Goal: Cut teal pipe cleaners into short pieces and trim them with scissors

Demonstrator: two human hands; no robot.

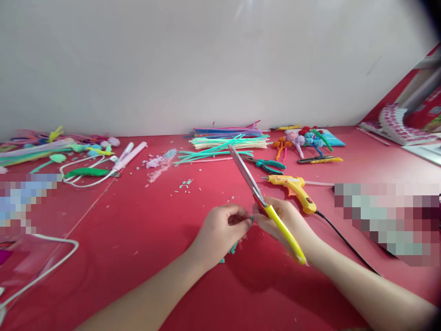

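My left hand [223, 227] is closed in a pinch on a small teal pipe cleaner piece [233, 249], whose ends stick out below the palm. My right hand [285, 220] grips yellow-handled scissors [262, 202]; their shut silver blades point up and to the left, and the handles run back over my wrist. Both hands' fingertips meet over the red table [138, 239], just in front of a yellow glue gun [294, 188].
A stack of coloured pipe cleaners [227, 140] lies at the back centre, with green pliers [268, 164] and finished pipe cleaner flowers [306, 138] to the right. More pipe cleaners and a white cable [82, 172] are at the left. The glue gun's black cord [347, 243] runs right.
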